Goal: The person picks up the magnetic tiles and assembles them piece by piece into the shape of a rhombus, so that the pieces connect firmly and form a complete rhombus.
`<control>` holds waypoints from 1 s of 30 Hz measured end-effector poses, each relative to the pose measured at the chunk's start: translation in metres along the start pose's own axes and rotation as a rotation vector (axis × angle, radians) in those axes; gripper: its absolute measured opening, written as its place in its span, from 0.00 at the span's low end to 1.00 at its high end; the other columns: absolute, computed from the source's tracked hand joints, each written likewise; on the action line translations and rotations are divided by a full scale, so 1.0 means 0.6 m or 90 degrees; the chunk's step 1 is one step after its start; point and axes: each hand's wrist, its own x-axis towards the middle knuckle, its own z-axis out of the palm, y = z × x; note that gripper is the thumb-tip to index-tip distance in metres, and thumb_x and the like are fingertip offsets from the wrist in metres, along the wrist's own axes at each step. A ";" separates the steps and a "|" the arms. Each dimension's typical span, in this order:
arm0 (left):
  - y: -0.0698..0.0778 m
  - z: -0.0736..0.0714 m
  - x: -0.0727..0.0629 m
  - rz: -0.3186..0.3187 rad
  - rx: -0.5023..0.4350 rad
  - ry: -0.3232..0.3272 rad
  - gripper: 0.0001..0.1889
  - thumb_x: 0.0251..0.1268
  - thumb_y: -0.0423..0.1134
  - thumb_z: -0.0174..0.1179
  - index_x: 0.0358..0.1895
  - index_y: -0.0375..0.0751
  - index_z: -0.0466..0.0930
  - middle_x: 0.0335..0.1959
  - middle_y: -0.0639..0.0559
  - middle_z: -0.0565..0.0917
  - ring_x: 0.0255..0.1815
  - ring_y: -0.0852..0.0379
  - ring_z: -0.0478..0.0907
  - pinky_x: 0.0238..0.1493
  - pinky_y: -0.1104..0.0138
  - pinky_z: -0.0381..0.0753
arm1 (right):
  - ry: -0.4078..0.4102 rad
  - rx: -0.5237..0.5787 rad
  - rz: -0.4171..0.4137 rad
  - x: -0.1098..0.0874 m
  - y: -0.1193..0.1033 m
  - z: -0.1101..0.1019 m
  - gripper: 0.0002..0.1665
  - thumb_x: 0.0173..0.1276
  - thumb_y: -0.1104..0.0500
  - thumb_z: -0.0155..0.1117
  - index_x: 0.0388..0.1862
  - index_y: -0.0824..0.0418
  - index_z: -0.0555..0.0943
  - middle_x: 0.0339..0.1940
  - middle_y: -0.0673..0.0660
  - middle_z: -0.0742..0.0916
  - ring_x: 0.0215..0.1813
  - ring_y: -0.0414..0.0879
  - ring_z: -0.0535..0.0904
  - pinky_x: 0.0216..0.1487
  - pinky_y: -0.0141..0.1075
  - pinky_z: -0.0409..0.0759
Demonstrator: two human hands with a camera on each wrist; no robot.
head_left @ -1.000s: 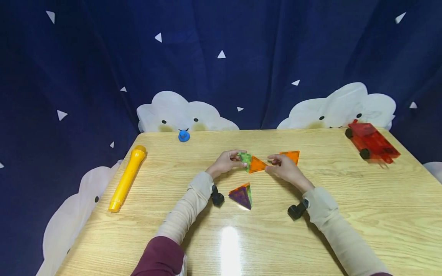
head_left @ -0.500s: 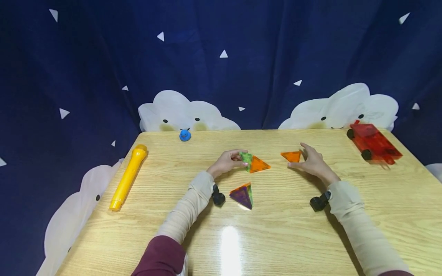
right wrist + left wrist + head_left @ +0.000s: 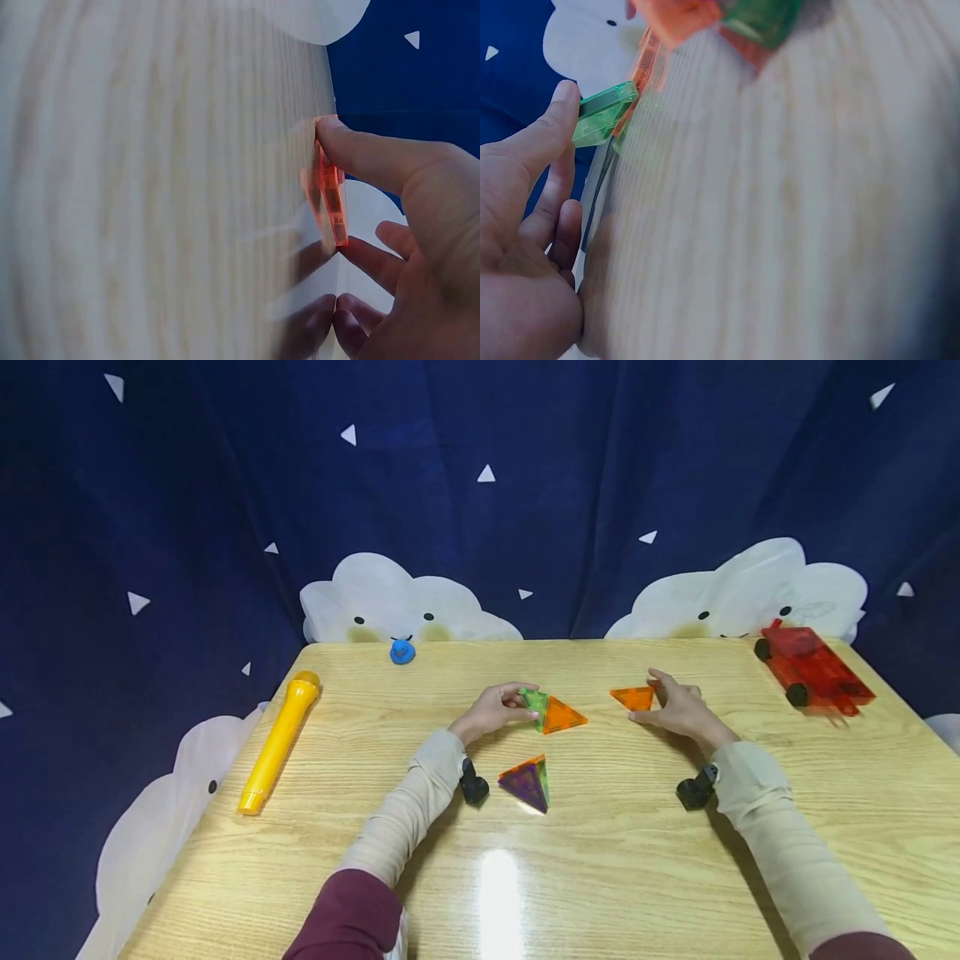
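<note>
My left hand (image 3: 491, 714) pinches a green see-through triangular magnetic tile (image 3: 536, 706) between thumb and fingers. In the left wrist view that green tile (image 3: 604, 112) stands tilted up from the table. Edge to edge with it is an orange triangular tile (image 3: 562, 717), lying low over the wood. Farther right, my right hand (image 3: 684, 710) grips a separate orange triangular tile (image 3: 632, 698) at its right side. The right wrist view shows thumb and a finger at opposite corners of this orange tile (image 3: 332, 191), right at the tabletop.
A small pyramid (image 3: 527, 785) of purple, orange and green tiles stands nearer the front. A yellow toy microphone (image 3: 279, 743) lies left, a blue rubber duck (image 3: 402, 651) sits at the back edge, and a red toy car (image 3: 813, 668) stands back right.
My right hand has left the tip of the joined orange tile, moved right and taken hold of the separate orange tile. The left hand has stayed on the green tile.
</note>
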 end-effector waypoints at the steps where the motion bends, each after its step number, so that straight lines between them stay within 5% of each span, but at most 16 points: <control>1: 0.000 0.000 0.000 -0.001 0.000 0.000 0.26 0.61 0.33 0.63 0.64 0.41 0.72 0.33 0.54 0.76 0.29 0.60 0.62 0.32 0.70 0.63 | 0.000 0.004 0.002 -0.001 0.000 0.000 0.58 0.60 0.46 0.68 0.75 0.70 0.45 0.70 0.75 0.62 0.66 0.74 0.47 0.60 0.64 0.53; 12: -0.001 -0.001 0.000 0.000 0.011 0.004 0.26 0.61 0.34 0.64 0.64 0.42 0.73 0.35 0.52 0.78 0.30 0.60 0.63 0.33 0.70 0.64 | 0.037 0.074 -0.044 0.000 0.002 0.010 0.52 0.57 0.62 0.72 0.73 0.71 0.52 0.67 0.76 0.63 0.65 0.72 0.61 0.63 0.59 0.61; 22: 0.000 -0.001 -0.001 0.005 0.016 0.004 0.27 0.61 0.34 0.64 0.64 0.42 0.72 0.41 0.47 0.81 0.33 0.60 0.69 0.35 0.71 0.69 | 0.067 0.123 -0.025 -0.002 -0.012 0.020 0.59 0.53 0.69 0.72 0.75 0.70 0.43 0.64 0.79 0.60 0.55 0.66 0.71 0.49 0.44 0.74; 30: 0.000 -0.001 -0.001 0.009 0.000 0.004 0.27 0.60 0.33 0.64 0.64 0.41 0.72 0.38 0.48 0.81 0.30 0.60 0.67 0.33 0.71 0.67 | 0.041 0.158 -0.016 -0.001 -0.006 0.020 0.56 0.57 0.67 0.69 0.76 0.66 0.43 0.41 0.62 0.69 0.37 0.46 0.65 0.33 0.28 0.68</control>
